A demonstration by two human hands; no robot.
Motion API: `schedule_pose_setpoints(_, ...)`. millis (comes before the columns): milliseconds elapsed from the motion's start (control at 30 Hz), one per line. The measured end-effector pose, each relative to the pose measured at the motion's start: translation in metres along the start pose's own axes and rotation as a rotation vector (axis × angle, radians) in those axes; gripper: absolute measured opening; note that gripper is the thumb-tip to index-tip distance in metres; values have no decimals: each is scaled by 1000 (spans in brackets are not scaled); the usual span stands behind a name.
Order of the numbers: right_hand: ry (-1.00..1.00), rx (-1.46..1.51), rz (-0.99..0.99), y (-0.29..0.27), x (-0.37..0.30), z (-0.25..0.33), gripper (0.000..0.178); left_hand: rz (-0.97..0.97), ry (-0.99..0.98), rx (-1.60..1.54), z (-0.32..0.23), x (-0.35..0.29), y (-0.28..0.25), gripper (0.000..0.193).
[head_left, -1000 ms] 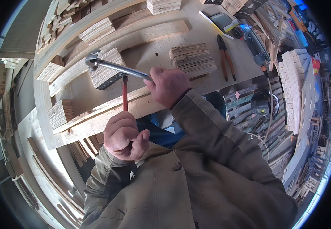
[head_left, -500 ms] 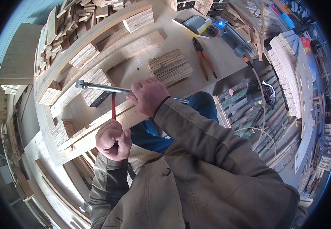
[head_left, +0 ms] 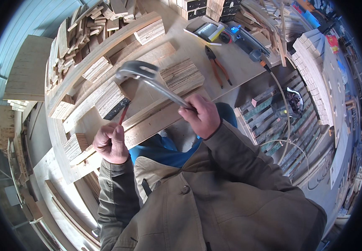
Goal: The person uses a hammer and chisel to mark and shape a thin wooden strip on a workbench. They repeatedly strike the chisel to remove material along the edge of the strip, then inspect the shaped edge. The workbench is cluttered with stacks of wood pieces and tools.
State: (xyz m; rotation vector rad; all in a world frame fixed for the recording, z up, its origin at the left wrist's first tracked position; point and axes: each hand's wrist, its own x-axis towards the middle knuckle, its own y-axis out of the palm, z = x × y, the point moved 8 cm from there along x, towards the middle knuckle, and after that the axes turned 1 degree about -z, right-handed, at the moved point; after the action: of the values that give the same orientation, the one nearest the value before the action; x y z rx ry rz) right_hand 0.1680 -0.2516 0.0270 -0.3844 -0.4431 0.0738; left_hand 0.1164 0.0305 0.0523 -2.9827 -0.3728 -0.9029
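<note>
My right hand (head_left: 204,117) is closed round the lower handle of a metal claw hammer (head_left: 163,90), whose head hangs above the wooden work, up and to the left of the hand. In my left hand (head_left: 112,143), a fist, is a thin red bar-like tool (head_left: 123,114); the fingers hide most of it. Its visible end reaches the dark end of a chipboard block (head_left: 110,100), though contact is hard to tell. That block belongs to a pallet-like frame of boards (head_left: 145,122) and blocks lying on the workbench before me.
Orange-handled pliers (head_left: 217,67) lie on the bench to the right, near a grey air tool (head_left: 247,42) with a hose (head_left: 282,90). Scrap wood (head_left: 89,31) is heaped at the far left. On the right is a slatted pallet (head_left: 291,138), with stacked timber (head_left: 312,79) beside it.
My right hand has moved right, lifting the hammer and swinging its head up and right, away from the red tool. My left hand has shifted slightly left, and the red tool tilts more.
</note>
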Motion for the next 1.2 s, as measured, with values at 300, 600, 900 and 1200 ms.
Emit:
schedule_pose_setpoints(300,537,27,-111,-89,-107,-91,22,-108,-3,-173,10,31,-9,34)
schedule_pose_setpoints(600,540,11,210,-81,-162,-110,26,-340,-174,-154,54,45,-17,47)
schedule_pose_setpoints(900,499,-189,538,-51,-176,-129,32,-282,-111,-204,-31,115,29,44)
schedule_pose_setpoints(1200,537,-180,578,-51,-178,-141,32,-148,-300,-390,-1,114,126,52)
